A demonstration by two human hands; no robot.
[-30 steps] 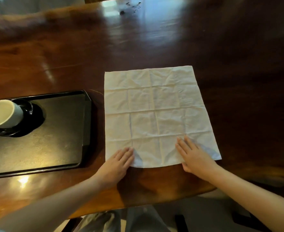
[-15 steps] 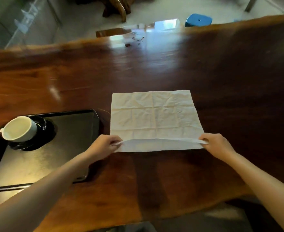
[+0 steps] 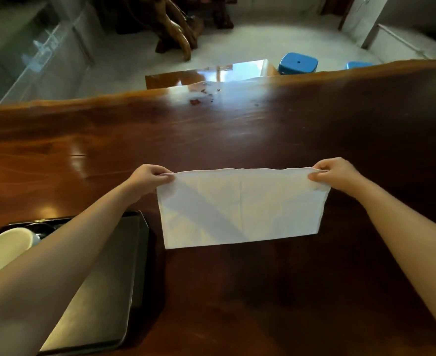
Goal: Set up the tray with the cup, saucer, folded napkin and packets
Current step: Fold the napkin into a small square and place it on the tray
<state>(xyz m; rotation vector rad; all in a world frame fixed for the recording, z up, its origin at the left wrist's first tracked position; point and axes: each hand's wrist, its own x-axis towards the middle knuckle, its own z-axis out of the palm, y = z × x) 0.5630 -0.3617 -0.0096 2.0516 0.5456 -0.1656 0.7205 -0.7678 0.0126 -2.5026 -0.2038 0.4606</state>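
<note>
Two hands pinch the far corners of the white napkin (image 3: 241, 208), folded in half with its long axis running left to right on the worktop (image 3: 237, 140). The left hand (image 3: 148, 179) and right hand (image 3: 336, 176) are closed on it, right of the black tray (image 3: 103, 291) carrying the cup (image 3: 5, 249).

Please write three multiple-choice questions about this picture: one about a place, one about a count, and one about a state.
1. Where is the tray?
A. left of the napkin
B. right of the napkin
C. on the floor

2. How many hands hold the napkin?
A. none
B. one
C. two

3. What state is the napkin in?
A. crumpled into a ball
B. folded over into a rectangle
C. rolled up

Answers:
1 A, the tray lies under the left forearm.
2 C, the left hand and right hand each pinch a far corner.
3 B, it lies doubled on the table.
</note>
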